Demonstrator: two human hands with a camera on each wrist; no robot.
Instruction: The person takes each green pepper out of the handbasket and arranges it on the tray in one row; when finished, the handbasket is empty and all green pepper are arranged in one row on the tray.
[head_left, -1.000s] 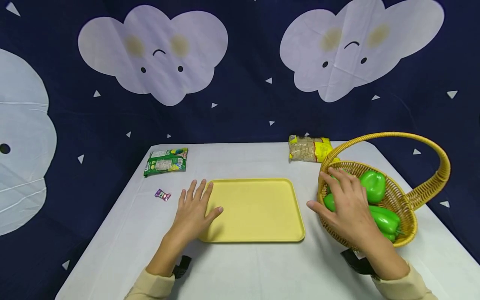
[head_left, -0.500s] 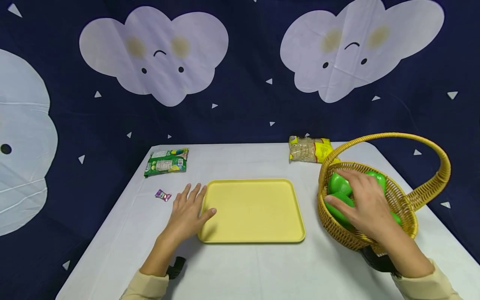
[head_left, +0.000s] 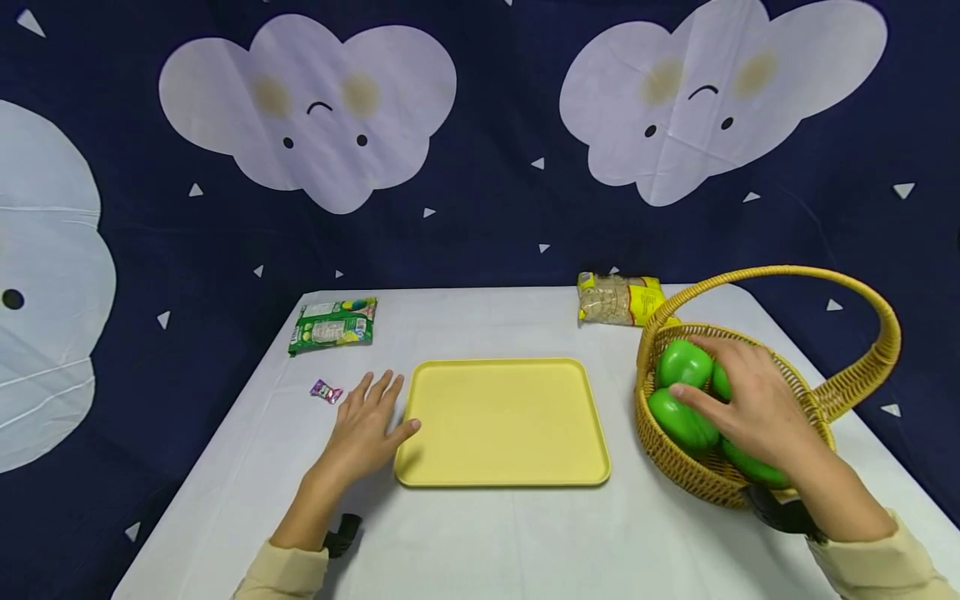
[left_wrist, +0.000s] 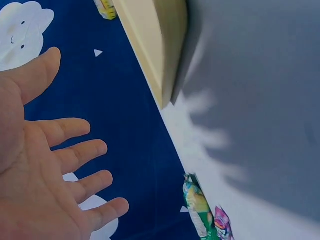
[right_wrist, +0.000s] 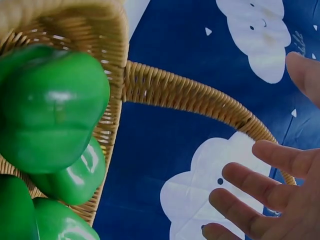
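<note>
Several green bell peppers lie in a yellow wicker basket on the right of the table. Over the basket hovers my right hand, its fingers spread and holding nothing; it covers part of the peppers. In the right wrist view the hand shows a gap between its fingers and the nearest bell pepper. My left hand is held beside the left edge of a yellow tray, fingers straight and spread. The left wrist view shows that palm bare.
A tall handle arches over the basket. At the back stand a yellow bag of grain-like food and, on the left, a green snack packet. A small purple wrapped candy lies near the left hand. Behind the table hangs a dark blue cloth.
My right hand has moved right and slightly towards me over the basket, uncovering peppers on its left side. The left hand has drifted left, off the tray's edge.
</note>
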